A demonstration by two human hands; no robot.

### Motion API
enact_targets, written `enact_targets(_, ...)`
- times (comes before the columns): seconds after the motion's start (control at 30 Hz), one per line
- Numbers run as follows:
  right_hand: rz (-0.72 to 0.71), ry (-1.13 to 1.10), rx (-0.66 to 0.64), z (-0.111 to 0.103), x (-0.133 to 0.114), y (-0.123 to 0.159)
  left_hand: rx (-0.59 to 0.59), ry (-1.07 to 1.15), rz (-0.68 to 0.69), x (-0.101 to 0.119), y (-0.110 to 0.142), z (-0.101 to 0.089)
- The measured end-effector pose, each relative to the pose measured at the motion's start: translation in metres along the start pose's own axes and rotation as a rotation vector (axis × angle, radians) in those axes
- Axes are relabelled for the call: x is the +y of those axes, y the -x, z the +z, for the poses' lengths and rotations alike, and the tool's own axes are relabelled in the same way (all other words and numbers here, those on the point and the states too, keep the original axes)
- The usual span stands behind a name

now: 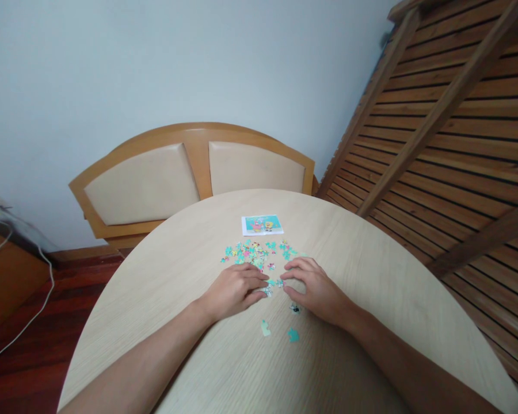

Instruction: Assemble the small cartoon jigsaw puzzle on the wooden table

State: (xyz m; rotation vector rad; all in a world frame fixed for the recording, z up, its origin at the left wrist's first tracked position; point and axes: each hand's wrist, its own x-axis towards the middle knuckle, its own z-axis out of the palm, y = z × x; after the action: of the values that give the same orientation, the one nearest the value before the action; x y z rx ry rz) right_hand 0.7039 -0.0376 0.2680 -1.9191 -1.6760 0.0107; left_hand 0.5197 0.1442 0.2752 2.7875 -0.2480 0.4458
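My left hand [237,290] rests low over the round table, with its fingers close together and a pale jigsaw piece [267,292] at the tips of thumb and forefinger. Facing it, my right hand [313,284] has its fingers curved and its thumb apart from them. A small dark-marked jigsaw piece [280,283] lies by the right fingertips. Just beyond both hands spreads a loose pile of jigsaw pieces [252,251], mostly turquoise with some yellow and pink. Nearer to me lie a pale green piece [265,328], a turquoise piece [293,334] and a black-and-white piece [294,309].
A picture card [262,225] with a pink and a yellow cartoon figure lies behind the pile on the wooden table [362,264]. A padded headboard [198,138] stands beyond the table's far edge. Wooden slats [453,126] lean at the right; a white cable [47,293] hangs left.
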Motion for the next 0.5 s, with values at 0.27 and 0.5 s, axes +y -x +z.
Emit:
enact_targets(0.27,0.059,-0.049,-0.017,0.0038,0.0011,-0.0024,-0.004,-0.01,-0.025,0.0028,-0.0019,0.0001)
enact_targets(0.5,0.117,-0.045,-0.043,0.0083,0.0009,-0.0017,0.001,-0.013,-0.018,0.0019,-0.0009,0.0009)
